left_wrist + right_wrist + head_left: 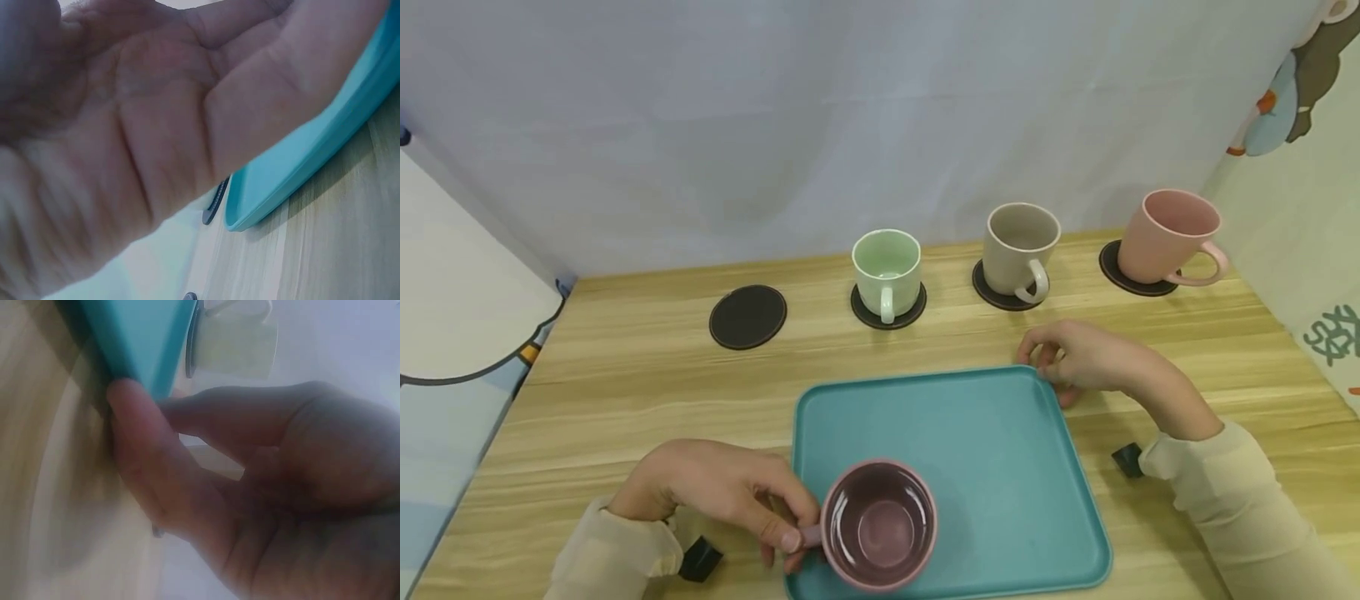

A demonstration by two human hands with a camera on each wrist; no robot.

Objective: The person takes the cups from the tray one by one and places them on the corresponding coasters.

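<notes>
A mauve mug [880, 527] is at the front left of the teal tray [955, 450], its opening facing up and its handle pointing left. My left hand [722, 492] pinches that handle between thumb and fingers. In the left wrist view the palm of the left hand [162, 106] hides the mug, and part of the tray [300, 162] shows beyond it. At the tray's back right corner, my right hand [1086, 358] grips the rim. The right wrist view has the right hand's [250, 469] thumb and fingers meeting around the corner of the tray [147, 344].
Along the back of the wooden table, a green mug [887, 271], a beige mug [1018, 250] and a pink mug [1161, 237] stand on round black coasters. Left of them lies a bare black coaster [748, 317]. A pale cloth [820, 125] hangs behind.
</notes>
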